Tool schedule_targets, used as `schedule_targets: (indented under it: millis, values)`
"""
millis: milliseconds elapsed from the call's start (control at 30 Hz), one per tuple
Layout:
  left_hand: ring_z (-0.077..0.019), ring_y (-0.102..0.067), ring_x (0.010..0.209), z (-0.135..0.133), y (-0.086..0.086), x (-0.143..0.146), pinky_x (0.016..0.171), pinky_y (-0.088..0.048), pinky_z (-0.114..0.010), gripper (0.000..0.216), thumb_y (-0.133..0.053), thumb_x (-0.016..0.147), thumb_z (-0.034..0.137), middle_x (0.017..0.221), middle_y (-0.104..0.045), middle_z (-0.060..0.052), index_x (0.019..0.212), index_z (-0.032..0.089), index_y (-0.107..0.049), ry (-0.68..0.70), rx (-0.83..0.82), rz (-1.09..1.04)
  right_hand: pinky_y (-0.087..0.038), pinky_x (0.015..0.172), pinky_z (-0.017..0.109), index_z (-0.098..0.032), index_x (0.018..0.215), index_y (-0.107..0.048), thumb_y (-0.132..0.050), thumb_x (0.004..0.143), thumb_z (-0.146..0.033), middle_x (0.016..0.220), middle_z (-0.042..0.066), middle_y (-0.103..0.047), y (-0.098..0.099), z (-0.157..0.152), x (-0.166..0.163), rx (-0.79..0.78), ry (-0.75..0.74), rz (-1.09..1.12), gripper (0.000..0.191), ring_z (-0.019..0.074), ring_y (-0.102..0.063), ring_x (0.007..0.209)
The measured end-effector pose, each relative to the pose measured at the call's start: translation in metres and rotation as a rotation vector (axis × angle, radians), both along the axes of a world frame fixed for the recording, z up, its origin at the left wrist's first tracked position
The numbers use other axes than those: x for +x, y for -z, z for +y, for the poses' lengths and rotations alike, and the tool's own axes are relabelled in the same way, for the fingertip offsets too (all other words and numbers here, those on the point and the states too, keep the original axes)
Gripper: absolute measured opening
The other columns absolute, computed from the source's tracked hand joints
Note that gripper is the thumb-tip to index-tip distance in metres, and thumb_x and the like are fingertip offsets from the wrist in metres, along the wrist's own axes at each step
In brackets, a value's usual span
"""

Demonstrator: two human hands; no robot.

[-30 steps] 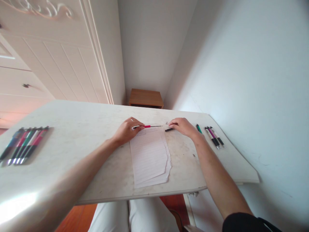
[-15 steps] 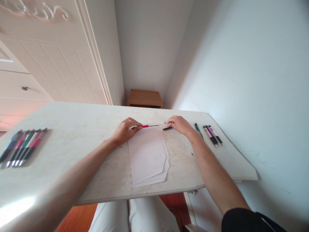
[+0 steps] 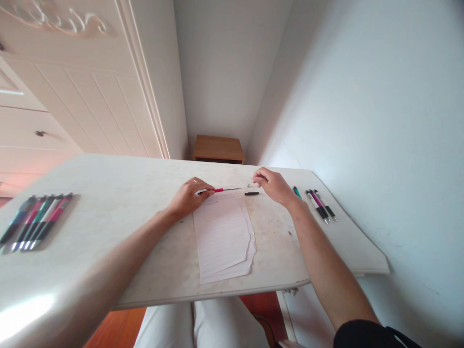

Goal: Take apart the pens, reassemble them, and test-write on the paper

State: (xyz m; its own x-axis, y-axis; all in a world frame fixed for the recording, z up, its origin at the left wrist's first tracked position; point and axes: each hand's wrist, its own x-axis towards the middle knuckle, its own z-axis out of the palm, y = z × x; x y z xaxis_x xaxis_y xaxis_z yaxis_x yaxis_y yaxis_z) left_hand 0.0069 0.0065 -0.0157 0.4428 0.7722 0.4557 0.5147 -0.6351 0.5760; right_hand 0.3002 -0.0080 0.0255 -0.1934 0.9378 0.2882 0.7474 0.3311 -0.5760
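My left hand (image 3: 195, 193) is closed around the pink barrel of a pen (image 3: 218, 190), resting at the top edge of the paper sheets. A thin dark refill (image 3: 232, 189) sticks out of the barrel to the right. My right hand (image 3: 270, 183) hovers over the table to the right, its fingers curled together; whatever is in them, if anything, is too small to make out. Just below and left of it lies a loose black pen grip (image 3: 252, 194). A tiny part (image 3: 248, 185) sits on the table beside those fingertips. Handwriting shows at the top of the torn, lined paper (image 3: 223, 241).
Several pens (image 3: 36, 222) lie in a row at the left of the white table (image 3: 145, 270). On the right are a green pen (image 3: 297, 192), partly behind my right wrist, and three more pens (image 3: 322, 205). A wooden box (image 3: 219, 149) stands beyond the far edge.
My right hand has lifted away from the black grip, moving up and slightly right, leaving the grip fully visible on the table. My left hand still holds the pen in place.
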Motion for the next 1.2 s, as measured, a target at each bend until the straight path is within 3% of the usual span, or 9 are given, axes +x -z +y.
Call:
schedule_targets:
  millis: [133, 400, 667, 1200]
  values:
    - [-0.0228, -0.063, 0.093, 0.001, 0.001, -0.001, 0.087, -0.052, -0.037, 0.026, -0.057, 0.090, 0.040, 0.090, -0.074, -0.005, 0.093, 0.023, -0.076, -0.029, 0.013, -0.009, -0.045, 0.068, 0.027, -0.020, 0.088, -0.063, -0.056, 0.087, -0.028, 0.083, 0.003, -0.069, 0.001, -0.004, -0.011, 0.066, -0.112, 0.056, 0.010, 0.0155, -0.061, 0.074]
    - [-0.0224, -0.063, 0.091, 0.001, 0.000, -0.001, 0.086, -0.052, -0.036, 0.026, -0.058, 0.089, 0.041, 0.089, -0.074, -0.005, 0.092, 0.023, -0.076, -0.040, 0.015, -0.031, -0.051, 0.073, 0.030, -0.020, 0.096, -0.065, -0.061, 0.083, -0.023, 0.091, 0.005, -0.071, 0.007, -0.003, -0.017, 0.163, -0.154, 0.087, 0.013, 0.0161, -0.063, 0.077]
    - [-0.0228, -0.063, 0.090, 0.001, 0.000, 0.000, 0.085, -0.052, -0.037, 0.027, -0.058, 0.088, 0.043, 0.088, -0.074, -0.006, 0.090, 0.023, -0.076, -0.049, 0.016, -0.038, -0.053, 0.077, 0.030, -0.020, 0.109, -0.066, -0.058, 0.083, -0.016, 0.095, 0.006, -0.072, 0.011, -0.001, -0.015, 0.149, -0.182, 0.048, 0.028, 0.0167, -0.066, 0.082]
    - [-0.0222, -0.063, 0.091, 0.002, 0.002, -0.001, 0.086, -0.052, -0.036, 0.023, -0.059, 0.089, 0.038, 0.089, -0.073, -0.005, 0.091, 0.023, -0.076, -0.045, 0.033, -0.024, -0.053, 0.076, 0.031, -0.020, 0.111, -0.066, -0.059, 0.082, -0.015, 0.095, 0.006, -0.072, 0.010, -0.001, -0.016, 0.126, -0.197, 0.057, 0.030, 0.0168, -0.066, 0.081]
